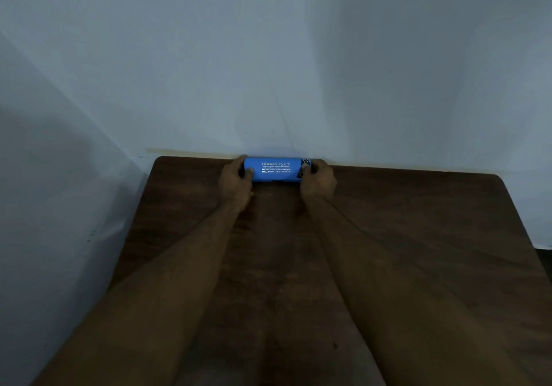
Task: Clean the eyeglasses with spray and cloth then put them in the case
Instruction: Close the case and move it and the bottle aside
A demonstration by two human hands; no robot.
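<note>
A blue eyeglass case (pixel 276 169) with white printed lettering lies closed at the far edge of the dark wooden table (pixel 418 251), against the wall. My left hand (pixel 236 184) grips its left end, fingers wrapped over the top. My right hand (pixel 318 182) grips its right end the same way. Both arms stretch straight out across the table. The eyeglasses, spray and cloth are not visible.
A pale blue-grey wall (pixel 268 71) rises directly behind the table's far edge. Another wall (pixel 44 206) runs along the table's left side. The table's right edge (pixel 519 224) has a rounded far corner.
</note>
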